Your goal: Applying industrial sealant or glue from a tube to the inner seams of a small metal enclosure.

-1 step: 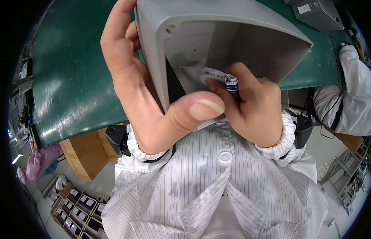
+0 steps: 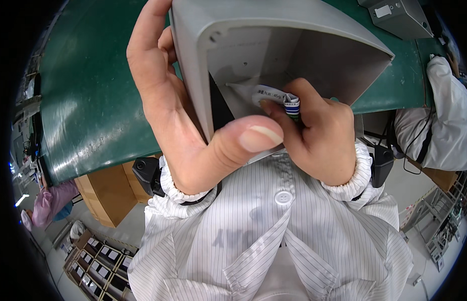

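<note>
A grey box-shaped housing (image 2: 189, 55) is held up close, its open side toward me. My left hand (image 2: 168, 118) grips it at the left, fingers along the outer wall and thumb stretched across the lower front corner. Inside the opening, my right hand (image 2: 321, 133) is closed around a white squeeze tube (image 2: 269, 94). The tube's tail is folded over and shows blue and green bands. Its thin pointed nozzle faces left, near the inner wall; whether the tip touches is unclear. My left thumb and right fingers hide part of the housing's lower edge.
Under the housing spreads a green tabletop (image 2: 88, 95). Another grey metal housing (image 2: 401, 20) sits at the far right. A person in a white sleeve (image 2: 446, 110) is at the right edge, a person in pink (image 2: 55, 203) at the left. Below the table stand a cardboard box (image 2: 105, 195) and a compartmented rack (image 2: 95, 271).
</note>
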The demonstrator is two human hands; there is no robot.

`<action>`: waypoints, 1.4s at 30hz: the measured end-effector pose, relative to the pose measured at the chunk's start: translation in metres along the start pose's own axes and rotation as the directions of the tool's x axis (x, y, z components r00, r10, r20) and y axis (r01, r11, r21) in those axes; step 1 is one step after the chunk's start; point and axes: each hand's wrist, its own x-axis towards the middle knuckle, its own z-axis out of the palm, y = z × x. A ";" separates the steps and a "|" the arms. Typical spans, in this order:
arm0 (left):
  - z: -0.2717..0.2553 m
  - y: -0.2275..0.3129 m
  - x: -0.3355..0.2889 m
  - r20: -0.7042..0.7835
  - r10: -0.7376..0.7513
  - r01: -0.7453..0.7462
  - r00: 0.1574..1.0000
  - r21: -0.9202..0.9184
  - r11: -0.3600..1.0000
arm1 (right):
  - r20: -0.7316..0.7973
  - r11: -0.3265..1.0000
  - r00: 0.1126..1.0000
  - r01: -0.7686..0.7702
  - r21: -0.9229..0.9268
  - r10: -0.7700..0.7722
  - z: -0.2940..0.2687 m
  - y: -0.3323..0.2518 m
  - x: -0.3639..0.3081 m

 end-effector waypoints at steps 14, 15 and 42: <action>-0.002 -0.003 -0.001 0.000 0.034 -0.034 0.999 0.008 0.999 | -0.009 1.000 1.000 -0.023 -0.001 0.023 -0.002 -0.001 -0.001; -0.002 -0.004 -0.001 -0.005 0.040 -0.040 0.999 0.002 0.999 | -0.004 1.000 1.000 -0.028 0.000 0.028 -0.003 -0.001 -0.001; -0.007 -0.002 0.008 0.104 0.066 -0.076 0.992 0.096 0.992 | 0.027 0.993 1.000 0.017 -0.119 -0.014 -0.019 0.003 0.020</action>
